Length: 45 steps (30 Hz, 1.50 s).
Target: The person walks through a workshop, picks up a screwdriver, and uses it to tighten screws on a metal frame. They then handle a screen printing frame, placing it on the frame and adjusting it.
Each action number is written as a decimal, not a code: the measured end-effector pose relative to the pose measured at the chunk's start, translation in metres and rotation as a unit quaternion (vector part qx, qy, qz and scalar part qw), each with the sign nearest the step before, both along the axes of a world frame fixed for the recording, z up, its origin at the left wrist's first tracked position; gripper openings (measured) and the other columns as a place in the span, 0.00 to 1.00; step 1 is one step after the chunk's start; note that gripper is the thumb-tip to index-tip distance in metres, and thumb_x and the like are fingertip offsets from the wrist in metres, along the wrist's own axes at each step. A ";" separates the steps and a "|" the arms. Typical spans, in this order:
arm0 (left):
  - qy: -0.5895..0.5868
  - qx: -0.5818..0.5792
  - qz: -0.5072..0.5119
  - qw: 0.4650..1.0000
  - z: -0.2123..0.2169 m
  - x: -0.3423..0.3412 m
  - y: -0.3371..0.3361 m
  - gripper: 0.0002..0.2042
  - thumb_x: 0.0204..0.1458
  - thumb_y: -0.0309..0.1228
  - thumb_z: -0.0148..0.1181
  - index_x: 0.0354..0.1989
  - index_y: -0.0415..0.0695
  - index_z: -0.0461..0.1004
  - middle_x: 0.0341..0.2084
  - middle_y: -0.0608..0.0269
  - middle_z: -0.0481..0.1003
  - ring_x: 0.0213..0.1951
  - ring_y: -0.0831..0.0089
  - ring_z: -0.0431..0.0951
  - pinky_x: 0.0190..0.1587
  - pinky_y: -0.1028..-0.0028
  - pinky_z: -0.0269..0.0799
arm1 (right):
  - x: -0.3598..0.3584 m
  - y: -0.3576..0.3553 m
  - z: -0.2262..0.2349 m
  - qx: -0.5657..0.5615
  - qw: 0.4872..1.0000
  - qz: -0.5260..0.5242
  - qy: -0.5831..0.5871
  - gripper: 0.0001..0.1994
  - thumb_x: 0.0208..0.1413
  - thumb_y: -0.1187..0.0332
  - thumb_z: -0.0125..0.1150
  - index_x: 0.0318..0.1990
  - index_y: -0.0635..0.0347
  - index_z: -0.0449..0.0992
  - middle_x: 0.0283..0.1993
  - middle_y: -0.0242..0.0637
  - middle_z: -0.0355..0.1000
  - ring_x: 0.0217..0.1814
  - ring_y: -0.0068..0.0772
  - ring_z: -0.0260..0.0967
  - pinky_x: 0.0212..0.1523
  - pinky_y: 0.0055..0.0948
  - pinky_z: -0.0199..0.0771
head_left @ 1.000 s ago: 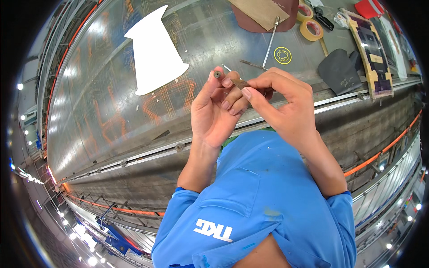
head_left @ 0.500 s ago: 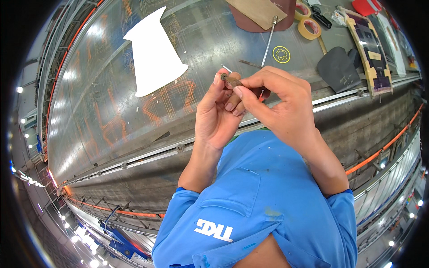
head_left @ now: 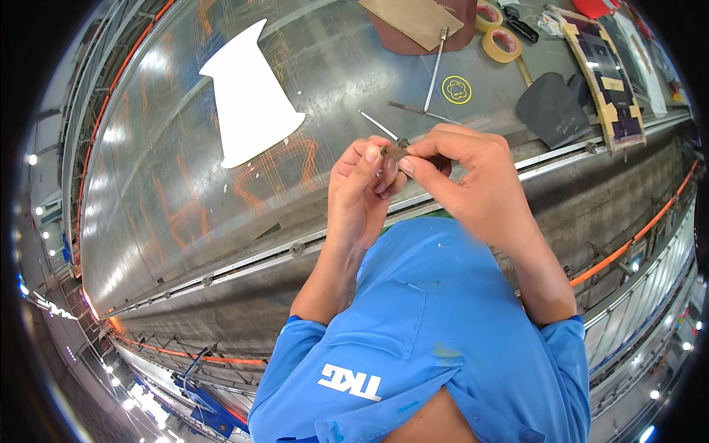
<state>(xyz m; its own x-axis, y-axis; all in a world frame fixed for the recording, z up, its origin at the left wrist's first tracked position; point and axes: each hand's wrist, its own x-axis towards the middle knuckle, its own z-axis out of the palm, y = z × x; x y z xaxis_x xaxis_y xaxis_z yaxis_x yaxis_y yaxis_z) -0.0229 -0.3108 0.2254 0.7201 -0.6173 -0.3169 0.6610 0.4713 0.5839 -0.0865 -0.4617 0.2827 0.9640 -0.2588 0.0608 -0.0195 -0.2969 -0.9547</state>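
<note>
My left hand point(head_left: 360, 188) and my right hand point(head_left: 480, 173) meet over the near edge of the metal table. Between their fingertips is a small, flat, dark brown piece point(head_left: 396, 153); its kind is too small to make out. Thumb and forefinger of the right hand pinch one end, and the left thumb and fingers close on the other. Just beyond the fingers, a thin silver rod with a dark end point(head_left: 378, 124) lies on the table. Farther off are a longer metal rod point(head_left: 436, 70) and a slim dark tool point(head_left: 406, 108).
A white curved template point(head_left: 255, 96) lies left on the metal table point(head_left: 177, 170). Right of centre are brown sheets point(head_left: 413, 22), tape rolls point(head_left: 501, 45), a yellow-outlined round mark point(head_left: 457, 90), a dark grey sheet point(head_left: 552, 111) and a taped frame point(head_left: 609, 81). A rail point(head_left: 251, 255) edges the table.
Both hands have drawn slightly nearer to me, still pinching the brown piece. More of the silver rod beyond them shows. The whole view has shifted a little.
</note>
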 end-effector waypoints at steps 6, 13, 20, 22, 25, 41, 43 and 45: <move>0.071 -0.063 -0.056 0.994 0.001 -0.002 0.000 0.09 0.57 0.37 0.57 0.39 0.45 0.74 0.24 0.73 0.67 0.24 0.83 0.57 0.26 0.80 0.52 | -0.003 -0.015 -0.021 0.258 0.964 0.043 0.056 0.07 0.55 0.70 0.63 0.34 0.66 0.79 0.24 0.25 0.69 0.22 0.13 0.60 0.20 0.19 0.56; 0.105 -0.039 -0.021 0.994 0.006 -0.005 -0.007 0.09 0.58 0.34 0.56 0.40 0.43 0.72 0.26 0.70 0.68 0.23 0.83 0.57 0.25 0.80 0.54 | -0.006 -0.015 -0.029 0.355 0.930 0.036 0.090 0.09 0.56 0.68 0.64 0.37 0.67 0.78 0.21 0.25 0.67 0.18 0.11 0.56 0.16 0.16 0.51; -0.026 0.038 0.087 0.995 -0.021 0.016 0.020 0.06 0.57 0.32 0.55 0.37 0.44 0.72 0.32 0.67 0.71 0.22 0.82 0.56 0.25 0.80 0.54 | -0.016 -0.035 -0.115 0.250 0.952 -0.041 0.174 0.12 0.55 0.65 0.62 0.39 0.66 0.77 0.23 0.29 0.70 0.21 0.15 0.61 0.21 0.20 0.60; -0.044 0.063 0.102 0.992 -0.028 0.019 0.030 0.05 0.55 0.30 0.56 0.35 0.43 0.71 0.33 0.65 0.72 0.21 0.83 0.57 0.25 0.81 0.55 | -0.030 -0.060 -0.208 0.147 0.965 -0.111 0.188 0.13 0.53 0.66 0.61 0.41 0.66 0.77 0.26 0.34 0.74 0.25 0.23 0.68 0.28 0.25 0.67; -0.013 0.086 0.112 0.990 -0.035 0.019 0.044 0.03 0.54 0.27 0.57 0.32 0.43 0.70 0.33 0.61 0.73 0.20 0.85 0.57 0.24 0.82 0.56 | -0.044 -0.091 -0.294 0.047 0.955 -0.208 0.204 0.14 0.52 0.66 0.61 0.43 0.66 0.77 0.29 0.39 0.77 0.29 0.30 0.73 0.34 0.29 0.71; 0.047 0.104 0.117 0.987 -0.065 0.015 0.075 0.06 0.57 0.33 0.56 0.37 0.45 0.71 0.31 0.68 0.72 0.21 0.85 0.59 0.23 0.81 0.55 | 0.015 -0.025 -0.267 -0.231 0.942 0.022 0.242 0.29 0.46 0.52 0.64 0.53 0.60 0.68 0.54 0.48 0.69 0.56 0.50 0.67 0.52 0.44 0.69; 0.051 0.079 0.124 0.988 -0.073 0.017 0.082 0.06 0.58 0.32 0.56 0.38 0.45 0.71 0.32 0.68 0.72 0.20 0.85 0.59 0.23 0.81 0.55 | 0.020 -0.008 -0.292 -0.267 0.942 0.054 0.196 0.20 0.45 0.59 0.62 0.43 0.59 0.69 0.45 0.46 0.70 0.50 0.50 0.68 0.49 0.45 0.70; 0.034 0.092 0.101 0.990 -0.067 0.015 0.073 0.06 0.58 0.32 0.55 0.38 0.44 0.70 0.32 0.68 0.71 0.20 0.85 0.58 0.22 0.82 0.55 | 0.017 -0.008 -0.302 -0.226 0.953 0.034 0.200 0.18 0.45 0.64 0.59 0.44 0.61 0.69 0.42 0.48 0.71 0.47 0.51 0.70 0.46 0.44 0.72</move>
